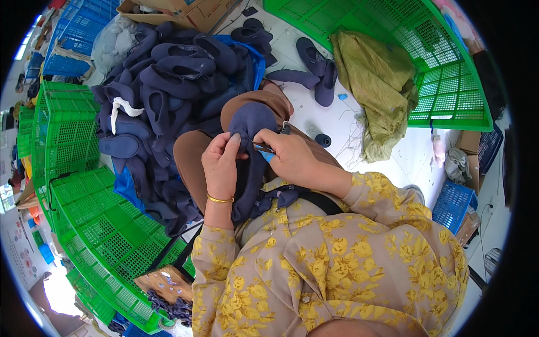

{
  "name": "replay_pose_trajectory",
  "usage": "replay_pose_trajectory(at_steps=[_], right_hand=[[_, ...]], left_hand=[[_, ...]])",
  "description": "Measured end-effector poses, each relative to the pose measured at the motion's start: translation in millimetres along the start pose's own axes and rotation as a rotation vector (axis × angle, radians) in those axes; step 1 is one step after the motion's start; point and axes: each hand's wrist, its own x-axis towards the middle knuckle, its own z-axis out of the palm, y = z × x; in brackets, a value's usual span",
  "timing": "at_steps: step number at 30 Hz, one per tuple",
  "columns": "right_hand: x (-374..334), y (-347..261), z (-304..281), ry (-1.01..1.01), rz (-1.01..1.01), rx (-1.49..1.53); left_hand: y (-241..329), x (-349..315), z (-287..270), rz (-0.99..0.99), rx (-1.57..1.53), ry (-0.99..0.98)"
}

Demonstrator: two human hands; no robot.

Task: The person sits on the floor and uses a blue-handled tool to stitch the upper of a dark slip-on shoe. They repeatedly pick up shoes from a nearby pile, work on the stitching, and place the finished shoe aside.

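A navy cloth shoe (pixel 252 118) lies across my lap, its rounded end over my knee. My left hand (pixel 222 163) is closed, thumb and fingers pinching the edge of the shoe's opening. Just right of it, my right hand (pixel 292 157) is closed around what look like small thread snips (pixel 263 147), dark metal with a blue part. Their tips are close to the shoe's edge by my left fingertips. My fingers hide part of the tool. A small bow-like piece of navy cloth (pixel 285 196) rests against my waist.
A big heap of navy shoes (pixel 168 73) on blue sheeting stands at left, beside green crates (pixel 106 224). More navy shoes (pixel 323 76) lie on the white floor ahead. An olive cloth (pixel 373 78) hangs from a green crate (pixel 455 90); a dark thread spool (pixel 323 140) stands nearby.
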Motion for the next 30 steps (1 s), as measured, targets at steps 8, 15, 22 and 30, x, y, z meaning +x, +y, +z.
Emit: replay_pose_trajectory(at_steps=[8,15,22,30], right_hand=[[4,-3,7,0.058,-0.006,-0.03],[1,-3,9,0.065,0.073,-0.059],[6,-10,14,0.075,0.079,-0.062],[10,-10,16,0.097,0.083,-0.07]], left_hand=[[1,1,0,-0.018,-0.032,0.004],[-3,2,-1,-0.035,-0.076,-0.009],[-2,2,0,-0.042,-0.081,-0.005],[-3,1,1,-0.008,-0.041,-0.012]])
